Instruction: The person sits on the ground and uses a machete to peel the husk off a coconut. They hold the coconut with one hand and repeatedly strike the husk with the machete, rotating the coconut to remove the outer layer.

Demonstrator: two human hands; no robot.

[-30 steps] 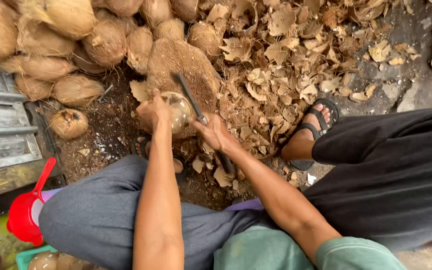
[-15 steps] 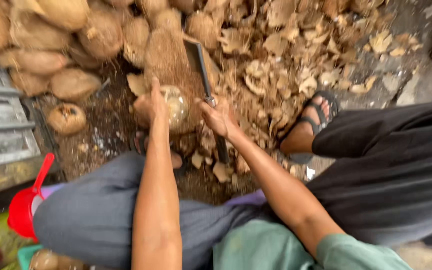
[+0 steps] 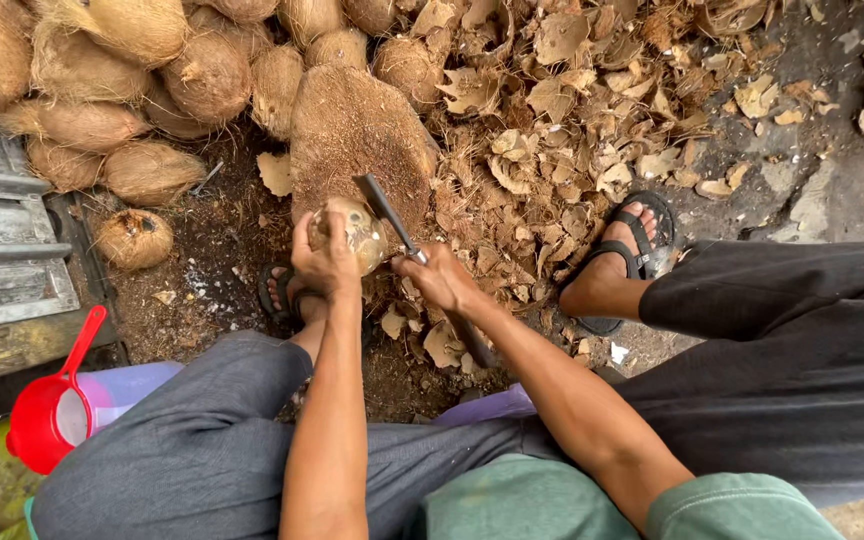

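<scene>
The person is sitting low over a patch of dark, fibre-strewn ground, and the left hand (image 3: 324, 262) is wrapping its fingers around a peeled coconut (image 3: 360, 232), gripping it from the near side and pressing it against the near edge of a broad wooden chopping block (image 3: 357, 135). The coconut is showing a pale, mottled shell where the husk is gone. The right hand (image 3: 439, 280) is closing tightly on the handle of a long knife (image 3: 384, 208), whose dark blade is slanting up and to the far left, with its tip lying over the far right side of the coconut; whether the edge is touching the shell cannot be told.

A heap of unpeeled brown coconuts (image 3: 142, 80) is lying at the far left, and one smaller coconut (image 3: 133, 239) is sitting apart from it, to the left of the block. Husk chips and shell scraps (image 3: 572, 130) are covering the ground to the right of the block and beyond it. The person's right foot in a black sandal (image 3: 624, 258) is resting among those scraps, while the left sandal (image 3: 277, 292) is showing just beneath the left wrist. At the near left a red scoop (image 3: 50, 410) is lying beside the grey trouser leg (image 3: 182, 450).
</scene>
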